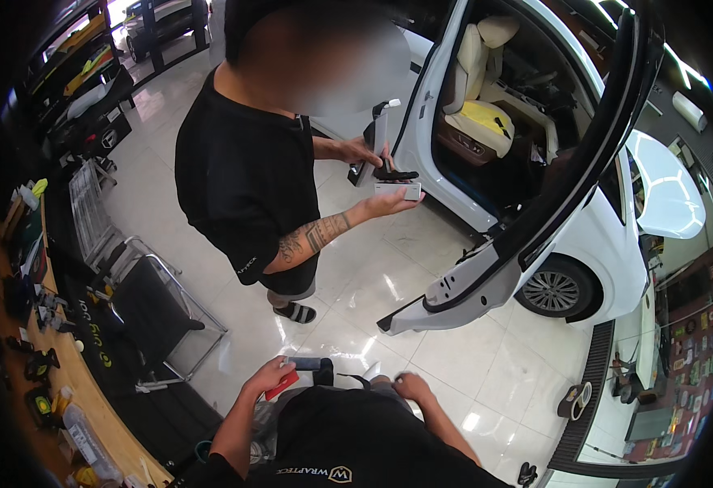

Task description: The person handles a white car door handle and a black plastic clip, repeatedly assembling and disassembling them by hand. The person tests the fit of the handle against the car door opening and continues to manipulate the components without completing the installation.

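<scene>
Low in the head view, my left hand (269,376) is closed on a flat red card (282,386). A grey-blue flat block (302,363) juts out from the same fingers. My right hand (411,387) hangs beside my leg with its fingers curled; what they hold, if anything, is hidden. In front of me stands a person (247,175) in black clothes and sandals. That person's one hand (361,152) grips a grey and black device with an upright arm, and the other hand (397,201) supports a small white box (399,190).
A white car door (454,302) stands wide open at the right, its lower corner jutting over the tiled floor (348,281). Behind it is the white car (584,268) with cream seats. A black folding chair (157,313) and a cluttered wooden bench (104,407) line the left.
</scene>
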The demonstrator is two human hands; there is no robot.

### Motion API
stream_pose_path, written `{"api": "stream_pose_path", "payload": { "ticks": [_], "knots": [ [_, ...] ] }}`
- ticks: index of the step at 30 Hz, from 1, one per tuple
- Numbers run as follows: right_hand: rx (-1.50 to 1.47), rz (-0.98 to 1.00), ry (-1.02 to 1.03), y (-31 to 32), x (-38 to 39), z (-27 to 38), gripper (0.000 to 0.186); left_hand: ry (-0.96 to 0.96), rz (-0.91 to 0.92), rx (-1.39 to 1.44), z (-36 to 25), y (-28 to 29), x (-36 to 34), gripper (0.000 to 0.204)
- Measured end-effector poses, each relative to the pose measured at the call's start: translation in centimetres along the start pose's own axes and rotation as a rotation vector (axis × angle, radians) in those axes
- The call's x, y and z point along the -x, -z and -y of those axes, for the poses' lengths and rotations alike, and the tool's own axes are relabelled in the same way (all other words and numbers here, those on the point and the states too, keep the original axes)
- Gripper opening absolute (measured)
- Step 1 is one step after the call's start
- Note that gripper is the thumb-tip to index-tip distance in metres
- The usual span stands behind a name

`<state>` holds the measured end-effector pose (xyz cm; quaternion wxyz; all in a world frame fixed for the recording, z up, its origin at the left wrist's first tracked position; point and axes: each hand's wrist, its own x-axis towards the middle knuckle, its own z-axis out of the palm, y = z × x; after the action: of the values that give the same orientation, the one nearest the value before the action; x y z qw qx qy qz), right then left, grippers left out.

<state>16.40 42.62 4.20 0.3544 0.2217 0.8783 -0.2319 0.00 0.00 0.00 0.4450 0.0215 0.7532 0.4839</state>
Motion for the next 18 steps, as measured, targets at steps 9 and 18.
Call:
{"api": "stream_pose_path", "payload": {
  "ticks": [9, 18],
  "knots": [
    [-0.288, -0.027, -0.37, -13.3, 5.7, -14.4, 0.046, -0.028, 0.07, -0.136, -4.1, 0.6, -2.5, 0.075],
    [-0.46, -0.289, -0.254, -15.3, 3.9, -15.6, 0.036, 0.061, 0.191, -0.181, -6.0, -0.3, -3.4, 0.075]
  ]
}}
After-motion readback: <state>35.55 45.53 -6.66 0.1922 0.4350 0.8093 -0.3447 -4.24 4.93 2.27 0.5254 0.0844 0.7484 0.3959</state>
